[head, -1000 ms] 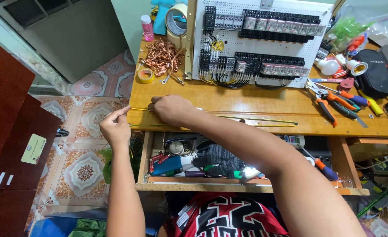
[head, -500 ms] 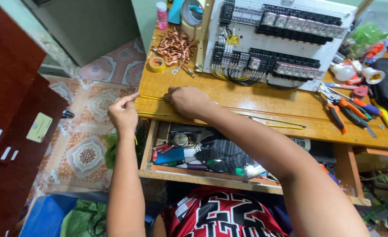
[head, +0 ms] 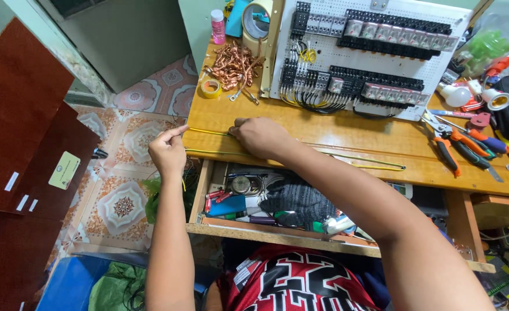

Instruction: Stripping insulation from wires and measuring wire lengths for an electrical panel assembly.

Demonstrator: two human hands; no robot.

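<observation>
Two of our hands work one thin yellow-green wire, whose long axis runs left to right along the front of the wooden counter, mid-frame. Our left hand pinches its free end just off the counter's left edge; our right hand presses closed on it nearby, the remaining length trailing rightward toward the orange-handled pliers.

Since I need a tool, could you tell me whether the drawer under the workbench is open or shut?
Open: the drawer is pulled out beneath the workbench, its tools and dark cloth exposed.
</observation>
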